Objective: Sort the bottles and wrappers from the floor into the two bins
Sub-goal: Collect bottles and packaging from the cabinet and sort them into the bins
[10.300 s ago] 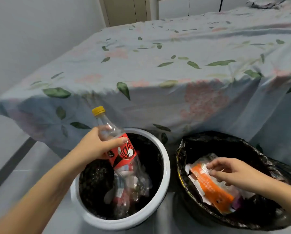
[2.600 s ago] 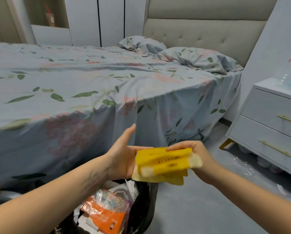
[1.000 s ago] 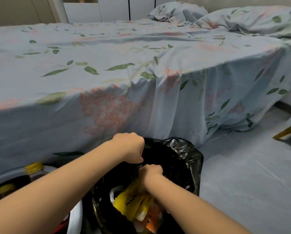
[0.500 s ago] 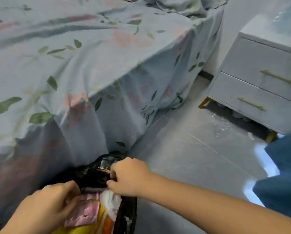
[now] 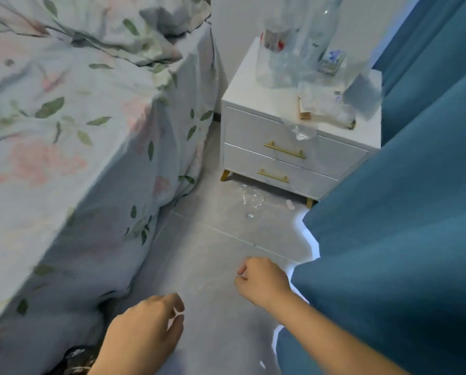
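On the floor (image 5: pixel 213 266), a clear bottle (image 5: pixel 249 200) lies cap-end toward the viewer.

Before you, matt grey floor tiles (image 5: pixel 215 255) meet floral cotton-like bed sheet (image 5: pixel 64 147), heavy teal cloth curtain (image 5: pixel 405 239), a smooth white nightstand (image 5: pixel 294 147) with brass-look handles (image 5: pixel 284 150), and clear crinkled plastic bottle (image 5: pixel 250 201).

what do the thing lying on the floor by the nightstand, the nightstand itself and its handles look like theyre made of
Floor item: looks like thin clear plastic, crumpled and glinting, the tile showing through; possibly a squashed bottle or a wrapper.
Nightstand: smooth white painted or laminated board, probably wood-based; flat even faces, crisp edges.
Handles: slim gold-coloured bars, likely brushed metal, though the blur leaves that open.
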